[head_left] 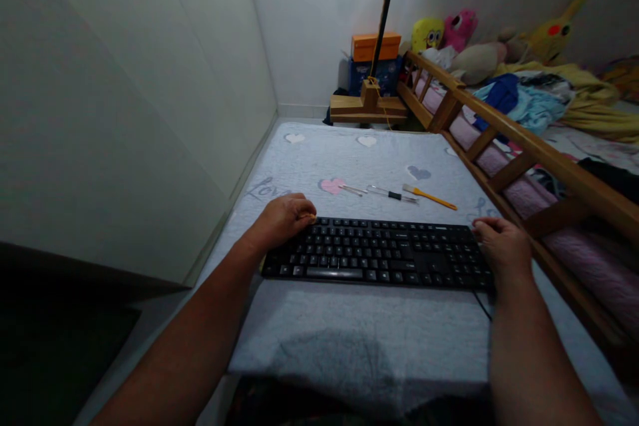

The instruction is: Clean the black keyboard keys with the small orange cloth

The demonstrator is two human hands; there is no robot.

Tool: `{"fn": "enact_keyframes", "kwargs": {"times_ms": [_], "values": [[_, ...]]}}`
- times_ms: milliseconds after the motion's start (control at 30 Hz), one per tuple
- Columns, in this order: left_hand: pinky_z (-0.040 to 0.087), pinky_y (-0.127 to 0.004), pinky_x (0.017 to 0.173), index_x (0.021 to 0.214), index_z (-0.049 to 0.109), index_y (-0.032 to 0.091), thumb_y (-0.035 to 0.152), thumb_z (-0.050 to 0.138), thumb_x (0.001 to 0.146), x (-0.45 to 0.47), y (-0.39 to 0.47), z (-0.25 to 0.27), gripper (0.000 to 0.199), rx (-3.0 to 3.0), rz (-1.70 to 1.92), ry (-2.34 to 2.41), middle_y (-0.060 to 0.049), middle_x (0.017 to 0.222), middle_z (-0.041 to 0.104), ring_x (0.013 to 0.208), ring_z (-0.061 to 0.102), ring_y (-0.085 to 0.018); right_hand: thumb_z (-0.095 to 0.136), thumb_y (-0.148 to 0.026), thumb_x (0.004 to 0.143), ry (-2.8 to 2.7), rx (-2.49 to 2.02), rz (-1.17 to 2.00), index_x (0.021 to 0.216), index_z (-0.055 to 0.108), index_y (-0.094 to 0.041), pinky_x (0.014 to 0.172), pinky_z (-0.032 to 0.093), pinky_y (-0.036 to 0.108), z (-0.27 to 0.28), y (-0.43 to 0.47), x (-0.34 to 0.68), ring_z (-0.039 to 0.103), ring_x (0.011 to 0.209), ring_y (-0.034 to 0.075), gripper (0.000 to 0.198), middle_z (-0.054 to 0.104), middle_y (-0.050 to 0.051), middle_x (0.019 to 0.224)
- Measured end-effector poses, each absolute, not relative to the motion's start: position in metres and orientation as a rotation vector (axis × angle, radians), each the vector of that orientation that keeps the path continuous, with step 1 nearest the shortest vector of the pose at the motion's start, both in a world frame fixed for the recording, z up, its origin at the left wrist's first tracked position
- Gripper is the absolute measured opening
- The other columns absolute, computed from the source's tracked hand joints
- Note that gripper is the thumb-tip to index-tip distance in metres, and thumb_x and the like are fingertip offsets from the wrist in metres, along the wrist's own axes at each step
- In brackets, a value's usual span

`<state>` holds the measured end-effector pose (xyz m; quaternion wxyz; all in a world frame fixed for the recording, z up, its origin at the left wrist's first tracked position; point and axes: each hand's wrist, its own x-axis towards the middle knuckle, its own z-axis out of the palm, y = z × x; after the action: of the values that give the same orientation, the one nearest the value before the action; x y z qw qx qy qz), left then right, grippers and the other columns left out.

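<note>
A black keyboard (359,253) lies crosswise on the pale cloth, its space bar towards me. My left hand (284,221) is closed at its left end, covering the far left keys, with a small orange-yellow bit showing at the fingertips that I cannot make out. My right hand (504,246) grips the right end, thumb and fingers bent around the far corner. A dark cable (482,306) runs out beneath the near right side. Beyond the keyboard lie thin white sticks (353,190), a slim metal tool with a black grip (394,196) and a yellow-handled brush (430,197).
The heart-patterned cloth (319,326) covers the surface. White panels (150,93) rise on the left. Along the right runs a wooden bed rail (514,140), with plush toys and bedding behind it. A wooden stand (367,106) with a pole and boxes (375,46) are at the back.
</note>
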<state>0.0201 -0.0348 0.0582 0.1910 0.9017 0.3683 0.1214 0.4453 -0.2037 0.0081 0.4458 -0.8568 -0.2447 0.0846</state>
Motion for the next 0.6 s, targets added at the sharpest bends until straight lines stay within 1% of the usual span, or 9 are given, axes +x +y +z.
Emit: {"fn": "enact_keyframes", "kwargs": {"times_ms": [200, 367, 533, 600], "values": [[0.044, -0.027, 0.072, 0.084, 0.073, 0.018, 0.025, 0.063, 0.085, 0.015, -0.034, 0.06, 0.012, 2.488, 0.337, 1.044, -0.004, 0.088, 0.068, 0.081, 0.062, -0.016, 0.062, -0.035, 0.062, -0.584, -2.115, 0.234, 0.082, 0.069, -0.018, 0.056, 0.042, 0.03, 0.009, -0.204, 0.444, 0.056, 0.057, 0.018, 0.027, 0.065, 0.001, 0.066], [0.043, -0.026, 0.072, 0.083, 0.073, 0.019, 0.023, 0.062, 0.085, 0.004, -0.03, 0.06, 0.013, 2.477, 0.334, 1.058, -0.004, 0.087, 0.068, 0.081, 0.062, -0.016, 0.062, -0.036, 0.062, -0.583, -2.118, 0.228, 0.08, 0.069, -0.019, 0.056, 0.041, 0.03, 0.011, -0.203, 0.442, 0.057, 0.06, 0.018, 0.026, 0.064, 0.0, 0.065], [0.044, -0.027, 0.073, 0.083, 0.073, 0.019, 0.028, 0.061, 0.083, -0.004, -0.026, 0.061, 0.014, 2.451, 0.34, 1.048, -0.004, 0.085, 0.068, 0.079, 0.062, -0.016, 0.062, -0.039, 0.063, -0.602, -2.116, 0.224, 0.081, 0.069, -0.019, 0.056, 0.043, 0.03, 0.006, -0.204, 0.447, 0.058, 0.062, 0.019, 0.027, 0.065, 0.001, 0.067], [0.044, -0.027, 0.072, 0.082, 0.073, 0.02, 0.03, 0.061, 0.083, -0.006, -0.025, 0.062, 0.016, 2.442, 0.35, 1.04, -0.003, 0.083, 0.069, 0.078, 0.062, -0.016, 0.061, -0.039, 0.065, -0.69, -2.103, 0.183, 0.08, 0.069, -0.019, 0.056, 0.043, 0.03, 0.003, -0.205, 0.45, 0.059, 0.061, 0.02, 0.026, 0.065, 0.001, 0.066]]}}
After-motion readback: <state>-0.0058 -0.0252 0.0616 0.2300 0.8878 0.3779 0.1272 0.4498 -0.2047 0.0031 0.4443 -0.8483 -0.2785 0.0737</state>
